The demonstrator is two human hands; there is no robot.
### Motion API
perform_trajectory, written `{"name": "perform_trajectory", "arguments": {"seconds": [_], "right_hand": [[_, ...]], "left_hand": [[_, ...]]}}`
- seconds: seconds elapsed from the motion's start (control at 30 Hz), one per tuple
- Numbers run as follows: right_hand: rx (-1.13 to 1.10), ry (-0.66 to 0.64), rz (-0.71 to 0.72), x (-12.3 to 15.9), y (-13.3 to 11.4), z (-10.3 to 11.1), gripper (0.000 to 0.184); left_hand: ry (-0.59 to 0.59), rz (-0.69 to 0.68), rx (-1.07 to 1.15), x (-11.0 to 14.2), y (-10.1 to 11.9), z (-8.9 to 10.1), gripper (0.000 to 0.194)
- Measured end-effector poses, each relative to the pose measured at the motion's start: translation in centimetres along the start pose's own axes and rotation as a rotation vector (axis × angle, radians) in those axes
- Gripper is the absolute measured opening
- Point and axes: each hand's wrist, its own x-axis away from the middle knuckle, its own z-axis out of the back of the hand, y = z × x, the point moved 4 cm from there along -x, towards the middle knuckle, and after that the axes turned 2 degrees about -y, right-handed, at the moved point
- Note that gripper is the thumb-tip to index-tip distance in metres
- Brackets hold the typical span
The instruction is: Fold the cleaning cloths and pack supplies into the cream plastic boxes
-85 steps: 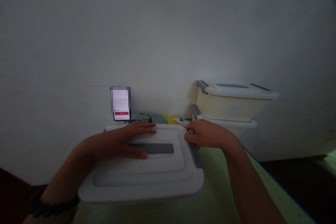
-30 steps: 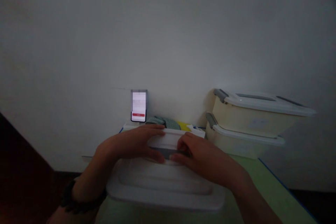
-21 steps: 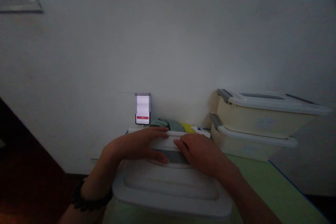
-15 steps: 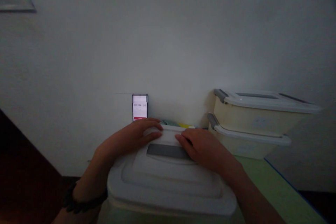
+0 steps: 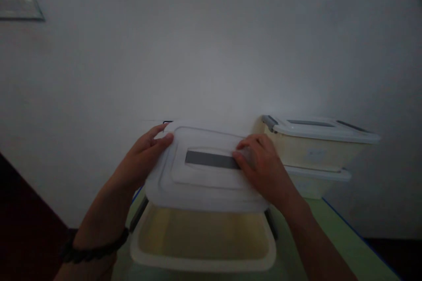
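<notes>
A white lid (image 5: 207, 189) with a grey strip is raised and tilted above an open storage box (image 5: 201, 264). The box's pale rim and part of its inside show below the lid's near edge. My left hand (image 5: 148, 156) grips the lid's left edge, thumb on top and fingers partly hidden underneath. On the lid's right part, beside the grey strip, my right hand (image 5: 262, 164) is bent with its thumb and fingers holding the lid. Dark side latches (image 5: 139, 214) hang outward at the box's sides.
Two lidded storage boxes (image 5: 306, 151) are stacked on the right against the wall (image 5: 211, 44). A green tabletop (image 5: 332, 228) with a blue edge lies under the boxes. The top corner of a phone (image 5: 167, 121) peeks out behind the lid. A framed thing (image 5: 20, 2) hangs at upper left.
The lid has come up off the box and tilted, uncovering the opening. My left hand has moved left to the lid's edge, and the lid now hides most of the phone.
</notes>
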Motion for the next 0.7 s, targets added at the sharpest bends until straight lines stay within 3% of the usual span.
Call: {"name": "perform_trajectory", "arguments": {"seconds": [0.1, 0.23, 0.33, 0.4, 0.5, 0.57, 0.7], "right_hand": [[-0.105, 0.128, -0.094, 0.1, 1.5, 0.9, 0.039], [-0.446, 0.036, -0.29, 0.3, 2.6, 0.8, 0.073], [-0.73, 0.019, -0.452, 0.3, 2.5, 0.7, 0.089], [-0.928, 0.017, -0.545, 0.3, 2.1, 0.7, 0.085], [-1.119, -0.031, -0.624, 0.3, 1.9, 0.7, 0.058], [-1.174, -0.035, -0.649, 0.3, 2.1, 0.8, 0.043], [-1.205, 0.01, -0.668, 0.2, 3.1, 1.1, 0.034]], "left_hand": [[0.07, -0.096, 0.112, -0.3, 0.1, 0.8, 0.042], [0.096, -0.19, 0.165, -0.3, 0.2, 0.8, 0.045], [0.119, -0.187, 0.142, -0.3, 0.4, 0.4, 0.044], [0.093, -0.133, 0.112, -0.2, 0.3, 0.2, 0.038], [0.023, -0.088, 0.075, -0.1, 0.1, 0.0, 0.031], [-0.037, -0.077, 0.075, -0.1, 0.0, 0.0, 0.03], [-0.171, -0.036, 0.037, -0.3, -0.4, 0.3, 0.028]]}}
